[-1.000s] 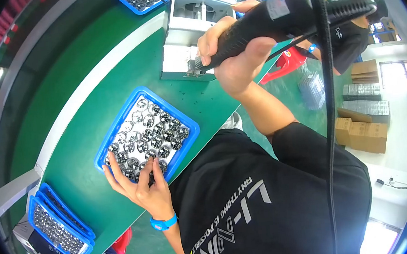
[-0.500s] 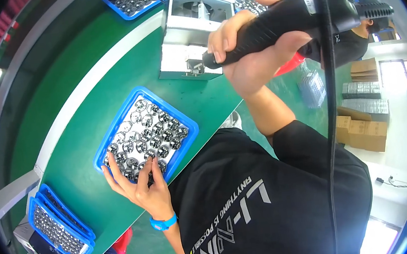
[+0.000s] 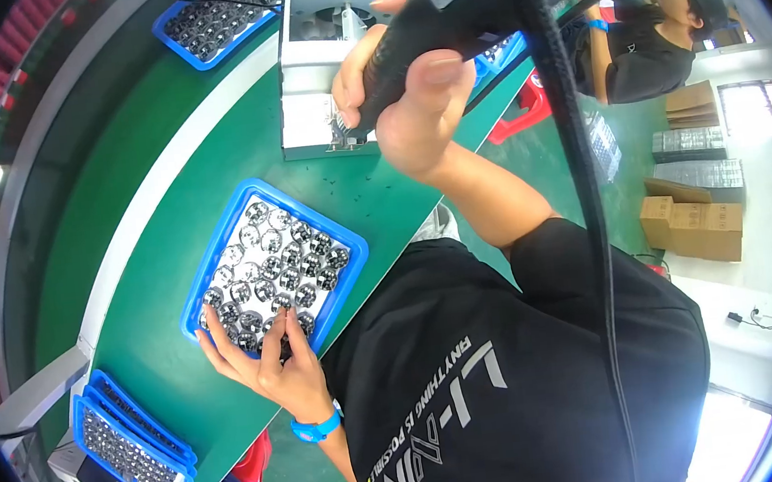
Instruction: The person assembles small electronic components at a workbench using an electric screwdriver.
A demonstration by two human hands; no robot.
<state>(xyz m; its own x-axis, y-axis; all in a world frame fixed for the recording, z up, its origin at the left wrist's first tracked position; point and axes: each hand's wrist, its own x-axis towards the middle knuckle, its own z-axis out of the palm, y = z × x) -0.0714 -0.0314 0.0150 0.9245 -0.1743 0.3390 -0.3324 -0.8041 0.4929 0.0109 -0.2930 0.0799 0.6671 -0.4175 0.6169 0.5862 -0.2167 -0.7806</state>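
Note:
In my right hand is a black electric screwdriver, its fingers wrapped round the grip and a cable at its far end. The screwdriver's lower end is at the front of a white box-shaped screw feeder; my fingers partly hide the tip. My left hand reaches over the near edge of a blue tray. Its thumb and one finger pinch at a round shiny black-and-silver part, while the other fingers stretch toward the tray's left side. Several similar round parts lie on the tray's white liner.
Small dark bits are scattered on the green table by the feeder. More filled blue trays stand at the lower left and beyond a pale rail. A black cable hangs across the view. A co-worker is at upper right.
My right hand and the screwdriver have shifted left and slightly up in the picture, along with the feeder as the view turns. My left hand stays at the same part of the tray.

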